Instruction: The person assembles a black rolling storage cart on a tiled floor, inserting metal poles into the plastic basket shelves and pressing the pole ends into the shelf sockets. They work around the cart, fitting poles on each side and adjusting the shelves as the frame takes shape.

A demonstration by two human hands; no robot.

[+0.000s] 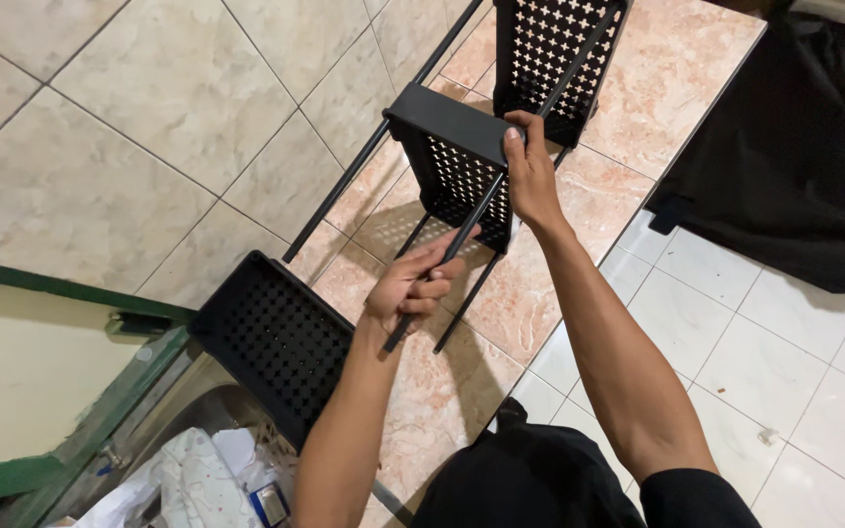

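A black plastic rack lies partly put together on the tiled floor. My left hand [411,285] is closed around a thin black pole [528,125] that runs up through the corner of the middle perforated shelf tray [454,168]. My right hand [530,171] grips that tray's near corner, thumb on its rim. A second perforated tray [552,51] sits farther along the poles at the top. A third tray [276,340] lies loose on the floor by my left forearm. Another long pole [359,166] runs along the trays' left side.
A black cloth or bag [794,156] lies on the white tiles at the right. A green-framed door edge [70,293] and a pile of white plastic bags [188,479] are at the lower left. The floor steps from pink tiles to white tiles.
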